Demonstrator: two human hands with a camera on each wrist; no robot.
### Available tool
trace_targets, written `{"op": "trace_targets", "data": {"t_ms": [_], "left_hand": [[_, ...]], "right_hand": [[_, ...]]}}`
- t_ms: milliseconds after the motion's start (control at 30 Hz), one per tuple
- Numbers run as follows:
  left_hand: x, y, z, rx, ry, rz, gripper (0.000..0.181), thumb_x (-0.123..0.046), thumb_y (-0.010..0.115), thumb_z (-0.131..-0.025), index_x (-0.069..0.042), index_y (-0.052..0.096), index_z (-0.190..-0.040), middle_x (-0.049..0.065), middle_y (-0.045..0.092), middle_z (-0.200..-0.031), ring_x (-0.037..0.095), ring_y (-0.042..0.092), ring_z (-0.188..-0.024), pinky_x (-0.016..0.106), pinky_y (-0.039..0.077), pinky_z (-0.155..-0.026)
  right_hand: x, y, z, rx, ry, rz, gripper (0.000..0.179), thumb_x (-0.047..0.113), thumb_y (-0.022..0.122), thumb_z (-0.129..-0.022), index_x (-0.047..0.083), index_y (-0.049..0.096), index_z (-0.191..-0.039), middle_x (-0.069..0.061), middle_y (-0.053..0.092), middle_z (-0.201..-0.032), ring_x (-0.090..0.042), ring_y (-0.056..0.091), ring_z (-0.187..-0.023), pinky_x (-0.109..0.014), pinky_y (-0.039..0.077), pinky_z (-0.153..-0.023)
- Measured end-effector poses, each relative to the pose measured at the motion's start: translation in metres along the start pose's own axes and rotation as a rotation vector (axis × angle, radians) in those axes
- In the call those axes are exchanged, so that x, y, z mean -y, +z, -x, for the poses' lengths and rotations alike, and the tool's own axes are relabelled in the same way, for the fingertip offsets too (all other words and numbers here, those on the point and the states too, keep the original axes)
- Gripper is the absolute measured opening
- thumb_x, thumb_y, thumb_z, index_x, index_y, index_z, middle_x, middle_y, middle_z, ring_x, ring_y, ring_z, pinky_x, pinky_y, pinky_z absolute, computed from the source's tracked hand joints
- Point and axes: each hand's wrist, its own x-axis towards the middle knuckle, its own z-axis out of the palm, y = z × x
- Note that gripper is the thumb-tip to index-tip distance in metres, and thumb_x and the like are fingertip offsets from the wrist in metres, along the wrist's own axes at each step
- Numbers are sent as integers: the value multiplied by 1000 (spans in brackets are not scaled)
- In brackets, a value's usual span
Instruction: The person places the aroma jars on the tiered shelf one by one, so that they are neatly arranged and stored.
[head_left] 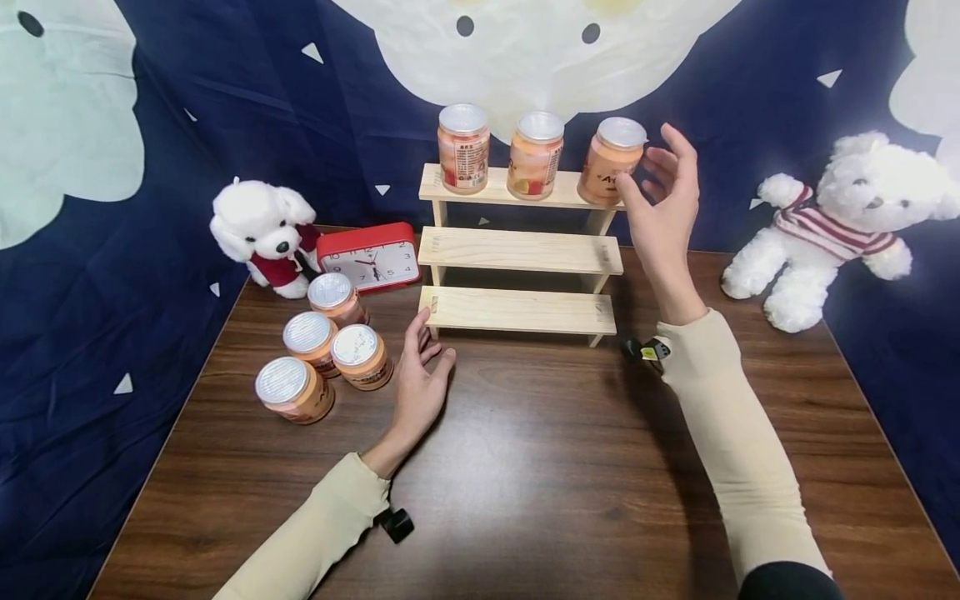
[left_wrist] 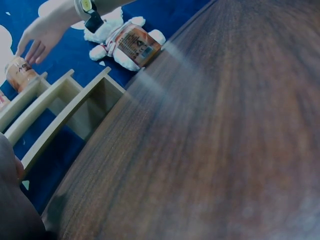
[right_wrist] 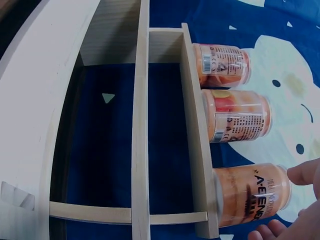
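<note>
Three orange jars with silver lids stand on the top step of a wooden tiered rack (head_left: 519,310): a left jar (head_left: 463,150), a middle jar (head_left: 536,157) and a right jar (head_left: 613,162). My right hand (head_left: 670,208) is at the right jar, thumb and fingers spread beside it; the right wrist view shows the thumb near the lid and the other fingers loosely bent, not wrapped round the jar (right_wrist: 252,195). With relaxed fingers, my left hand (head_left: 422,383) rests by the left end of the bottom step, holding nothing.
Several similar jars (head_left: 363,358) are grouped on the left of the wooden table (head_left: 510,483). Behind them are a red alarm clock (head_left: 369,257) and a white plush dog (head_left: 262,233). A white teddy bear (head_left: 840,225) sits at the right. Dark blue cloth hangs behind.
</note>
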Motion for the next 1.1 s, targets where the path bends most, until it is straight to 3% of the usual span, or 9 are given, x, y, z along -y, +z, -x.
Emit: {"op": "trace_targets", "data": {"t_ms": [233, 533, 967, 1100], "left_hand": [[0, 0, 0, 2, -8, 3, 74, 10, 66, -100, -7, 43, -168, 17, 45, -171, 33, 50, -151, 49, 51, -122], [1, 0, -1, 0, -9, 6, 74, 10, 66, -100, -6, 43, -168, 17, 45, -171, 33, 50, -151, 48, 51, -122], [1, -1, -1, -1, -10, 2, 74, 10, 66, -100, -7, 43, -168, 16, 45, -171, 33, 50, -152, 48, 51, -122], [1, -1, 0, -1, -6, -4, 73, 10, 66, -100, -6, 43, -168, 17, 46, -171, 33, 50, -152, 48, 52, -121]], "right_hand": [[6, -8, 10, -27, 7, -54, 64, 2, 79, -96, 13, 58, -156, -10, 63, -138, -23, 62, -131, -30, 52, -107], [12, -13, 26, -59, -14, -214, 57, -2, 81, -91, 10, 66, -144, -6, 67, -123, -25, 65, -121, -32, 54, -99], [19, -29, 50, -58, -105, -254, 50, -5, 79, -92, 9, 70, -139, -7, 72, -120, -27, 68, -118, -34, 56, -101], [20, -35, 58, -57, -98, -259, 50, -7, 77, -93, 10, 70, -139, -8, 71, -120, -29, 67, -119, -34, 56, -102]]}}
